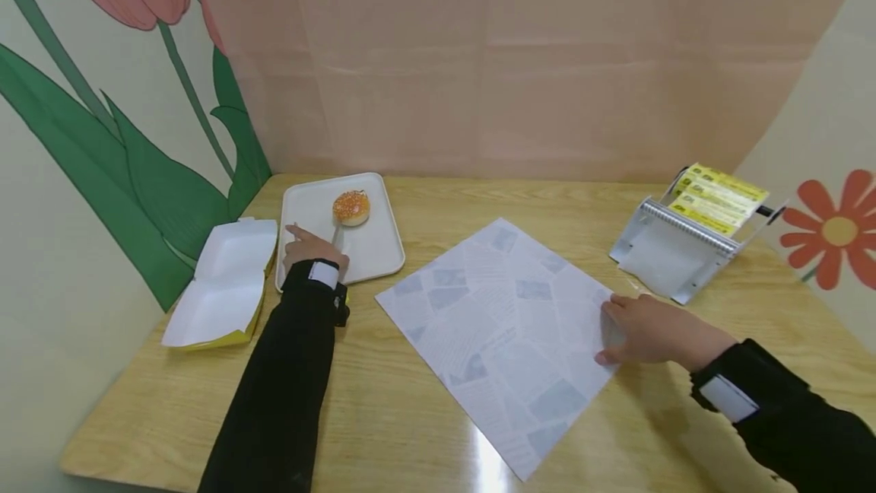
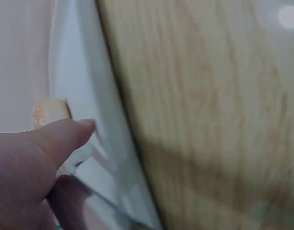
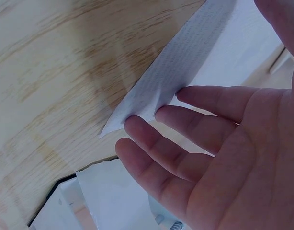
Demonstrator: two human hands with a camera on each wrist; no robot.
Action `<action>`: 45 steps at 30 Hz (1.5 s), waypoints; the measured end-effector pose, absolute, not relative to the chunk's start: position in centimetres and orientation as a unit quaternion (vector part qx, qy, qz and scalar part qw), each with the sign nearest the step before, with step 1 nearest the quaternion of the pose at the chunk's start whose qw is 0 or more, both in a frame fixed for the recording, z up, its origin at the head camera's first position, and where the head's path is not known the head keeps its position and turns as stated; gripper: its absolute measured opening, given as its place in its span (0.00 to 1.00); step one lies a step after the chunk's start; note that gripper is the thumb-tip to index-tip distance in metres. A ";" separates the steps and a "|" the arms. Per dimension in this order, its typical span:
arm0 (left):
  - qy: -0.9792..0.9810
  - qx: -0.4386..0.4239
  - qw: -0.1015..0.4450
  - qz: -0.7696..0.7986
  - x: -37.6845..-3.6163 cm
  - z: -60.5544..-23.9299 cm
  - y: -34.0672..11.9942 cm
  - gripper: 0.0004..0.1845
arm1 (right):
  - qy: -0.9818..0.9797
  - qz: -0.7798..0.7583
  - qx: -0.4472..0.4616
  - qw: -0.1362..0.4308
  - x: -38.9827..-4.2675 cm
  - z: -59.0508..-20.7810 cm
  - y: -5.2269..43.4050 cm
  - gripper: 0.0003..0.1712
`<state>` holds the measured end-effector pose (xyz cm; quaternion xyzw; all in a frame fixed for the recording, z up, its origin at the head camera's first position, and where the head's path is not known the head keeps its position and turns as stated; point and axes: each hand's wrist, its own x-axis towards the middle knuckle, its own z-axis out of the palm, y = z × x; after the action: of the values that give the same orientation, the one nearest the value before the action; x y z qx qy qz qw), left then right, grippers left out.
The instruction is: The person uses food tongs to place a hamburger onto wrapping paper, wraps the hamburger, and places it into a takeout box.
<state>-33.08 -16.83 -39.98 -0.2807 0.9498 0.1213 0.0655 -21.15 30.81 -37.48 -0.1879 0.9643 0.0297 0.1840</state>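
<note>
My left hand (image 1: 315, 249) is over the near part of a white tray (image 1: 383, 253), one finger stretched out. It grips a shiny metal utensil (image 2: 89, 206), mostly hidden, so its kind is unclear. Just beyond the hand, a seeded bun (image 1: 351, 208) sits on the tray; the left wrist view shows the bun (image 2: 53, 109) behind the thumb. My right hand (image 1: 653, 329) is at the right corner of a printed sheet of paper (image 1: 499, 341) lying flat on the table. In the right wrist view its fingers (image 3: 147, 132) are spread, with some fingertips touching the paper's edge.
An open white takeaway box (image 1: 222, 280) with a yellow outside stands left of the tray. At the back right is a metal dispenser (image 1: 674, 249) with a roll of yellow printed labels (image 1: 718, 200). The wooden table (image 1: 383, 402) meets a wall behind.
</note>
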 end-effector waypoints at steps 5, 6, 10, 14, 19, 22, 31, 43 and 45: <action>0.950 -0.282 0.009 0.134 -32.7 -40.5 -16.8 0.58 | 0.965 0.021 -0.189 0.183 -21.1 -37.9 30.8 0.58; 0.952 -0.277 0.004 0.134 -32.7 -40.4 -16.9 0.56 | 0.964 0.023 -0.191 0.181 -21.1 -37.9 30.8 0.58; 0.957 -0.251 0.000 0.143 -32.2 -39.7 -17.4 0.49 | 0.964 0.032 -0.197 0.177 -21.3 -38.0 30.8 0.58; 0.971 -0.200 0.015 0.133 -32.0 -38.7 -18.4 0.43 | 0.964 0.034 -0.201 0.171 -21.3 -37.8 31.0 0.58; 0.963 -0.167 0.018 0.209 -32.6 -38.1 -20.8 0.46 | 0.964 0.035 -0.205 0.164 -21.7 -38.0 31.2 0.58; 0.955 -0.139 0.040 0.261 -33.1 -37.6 -21.8 0.46 | 0.964 0.040 -0.209 0.161 -21.9 -38.3 31.5 0.59; 0.945 -0.146 0.033 0.290 -38.0 -42.5 -23.5 0.59 | 0.965 0.031 -0.218 0.143 -22.0 -39.1 31.8 0.59; 0.924 -0.170 0.050 0.340 -39.6 -43.8 -23.2 0.57 | 0.965 0.036 -0.229 0.121 -21.9 -39.3 32.0 0.57; 0.924 -0.172 0.056 0.336 -37.8 -41.7 -21.9 0.53 | 0.965 0.039 -0.226 0.125 -22.0 -39.3 32.1 0.57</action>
<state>-37.78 -21.86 -41.70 -0.1720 0.9243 0.3360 0.0562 -22.04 32.05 -39.28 -0.2262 0.9652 0.0387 0.1254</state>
